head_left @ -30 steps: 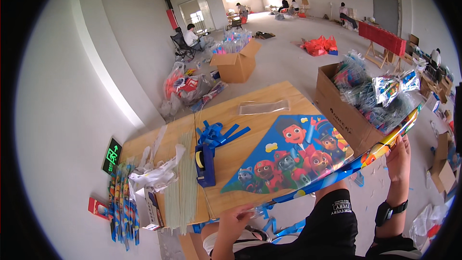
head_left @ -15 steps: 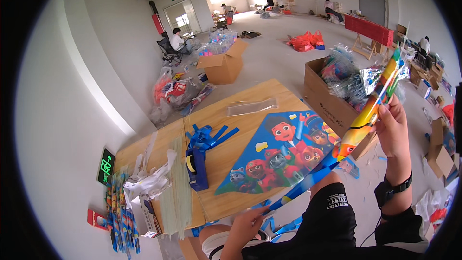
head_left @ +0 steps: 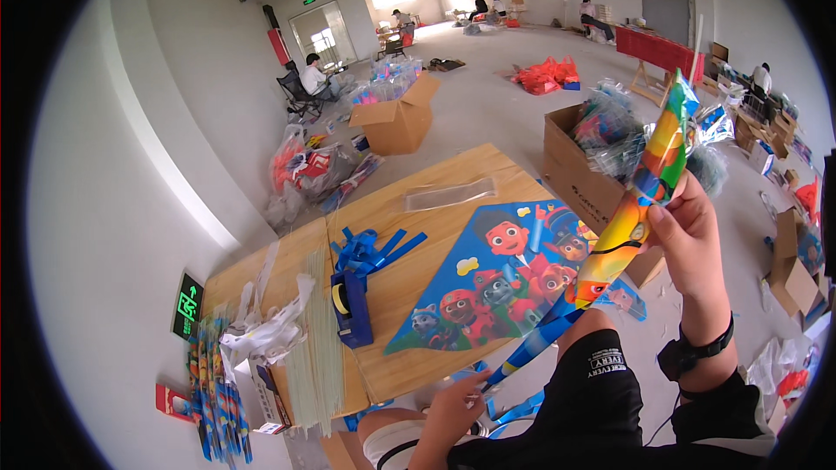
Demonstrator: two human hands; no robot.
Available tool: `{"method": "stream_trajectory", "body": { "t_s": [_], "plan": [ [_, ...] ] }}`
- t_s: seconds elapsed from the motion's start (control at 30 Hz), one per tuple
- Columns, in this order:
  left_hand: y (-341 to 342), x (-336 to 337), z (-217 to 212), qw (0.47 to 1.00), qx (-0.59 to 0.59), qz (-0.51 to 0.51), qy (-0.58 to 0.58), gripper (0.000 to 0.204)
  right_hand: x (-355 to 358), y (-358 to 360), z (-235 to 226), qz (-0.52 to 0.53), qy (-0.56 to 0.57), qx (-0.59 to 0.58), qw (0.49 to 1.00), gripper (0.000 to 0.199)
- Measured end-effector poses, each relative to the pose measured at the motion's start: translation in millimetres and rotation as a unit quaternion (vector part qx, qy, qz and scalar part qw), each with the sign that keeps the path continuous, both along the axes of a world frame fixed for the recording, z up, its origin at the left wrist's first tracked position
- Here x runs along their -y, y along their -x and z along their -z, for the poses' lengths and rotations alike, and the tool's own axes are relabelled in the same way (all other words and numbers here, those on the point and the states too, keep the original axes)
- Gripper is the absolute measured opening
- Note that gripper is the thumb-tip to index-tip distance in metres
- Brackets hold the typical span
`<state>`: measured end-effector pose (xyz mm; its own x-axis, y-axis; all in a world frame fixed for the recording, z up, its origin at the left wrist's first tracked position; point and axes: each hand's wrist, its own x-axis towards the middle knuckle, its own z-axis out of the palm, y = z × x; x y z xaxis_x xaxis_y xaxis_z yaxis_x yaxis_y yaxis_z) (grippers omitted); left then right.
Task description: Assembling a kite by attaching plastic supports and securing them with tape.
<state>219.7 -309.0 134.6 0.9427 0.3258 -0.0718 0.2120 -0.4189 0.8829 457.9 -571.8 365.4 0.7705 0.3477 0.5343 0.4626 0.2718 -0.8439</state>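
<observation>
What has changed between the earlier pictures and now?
The right hand has swung its end of the patterned roll upward and leftward, so the roll slants steeply; the left hand stays at the lower end. Neither hand visibly let go. The kite-shaped sheet and blue tape dispenser stayed put.

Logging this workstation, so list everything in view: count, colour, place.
Worktop: one, brown, foreground
Rolled sheet: one, multicoloured, right foreground
Flat sheet: one, blue, worktop right
Tape dispenser: one, blue, worktop
Ribbons: several, blue, beyond dispenser
Rods: many, pale, left of dispenser
Crumpled wrap: count unclear, white, worktop left
Printed rolls: several, multicoloured, left of worktop
Exit signs: two, green, left wall, far doorway
Cartons: several, brown, floor
Bags: count unclear, red, far floor
People: about six, clothes vary, beyond worktop
Left hand: one, bare, rolled sheet's lower end
Right hand: one, bare, rolled sheet's upper part
</observation>
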Motion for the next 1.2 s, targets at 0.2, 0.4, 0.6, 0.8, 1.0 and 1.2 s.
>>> {"method": "stream_trajectory", "body": {
  "t_s": [0.2, 0.4, 0.6, 0.8, 1.0, 1.2],
  "plan": [
    [-5, 9, -7, 0.998, -0.034, 0.057, -0.012, 0.056, -20, 20, -2, -0.067, 0.003, -0.013, 0.998, 0.025],
    [-8, 10, -12, 0.997, 0.020, 0.060, -0.049, 0.055, -34, 37, 13, -0.176, 0.052, -0.017, 0.983, 0.025],
    [-12, 14, -32, 0.998, 0.019, 0.052, -0.043, 0.048, -50, 51, 23, -0.239, 0.209, 0.087, 0.944, 0.022],
    [-11, 9, -46, 0.990, 0.120, 0.048, -0.051, 0.046, -68, 70, 48, -0.246, 0.285, 0.149, 0.914, 0.023],
    [-17, 14, -82, 0.984, 0.175, 0.016, 0.023, 0.050, -73, 68, 81, -0.216, 0.290, 0.208, 0.909, 0.047],
    [-11, 8, -74, 0.985, 0.169, 0.003, -0.014, 0.051, -66, 67, 69, -0.197, 0.233, 0.168, 0.937, 0.060]
  ]
}}
